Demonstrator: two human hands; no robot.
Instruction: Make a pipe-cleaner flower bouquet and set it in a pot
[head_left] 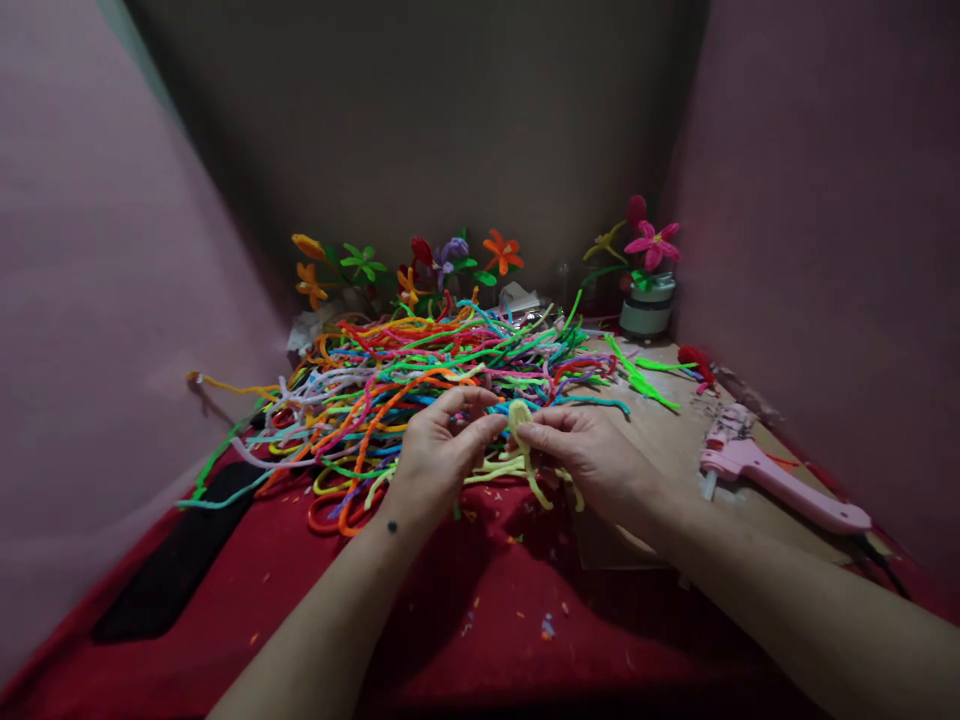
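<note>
Both hands meet in front of a heap of coloured pipe cleaners (405,380). A pale yellow pipe cleaner piece (519,415), bent into a narrow loop, stands up between them, with its loose ends hanging below. My right hand (574,440) pinches this piece between thumb and fingers. My left hand (454,435) is closed at the other side of the loop, thumb and forefinger close together at its edge. More pale yellow lengths (499,468) lie just below and behind the hands.
A pink glue gun (784,485) lies on a brown board (660,430) at the right. Pipe cleaner flowers (502,252) stand behind the heap, and others rise from a pale pot (646,308). A black strip (176,555) rests on the red cloth (465,620) at left.
</note>
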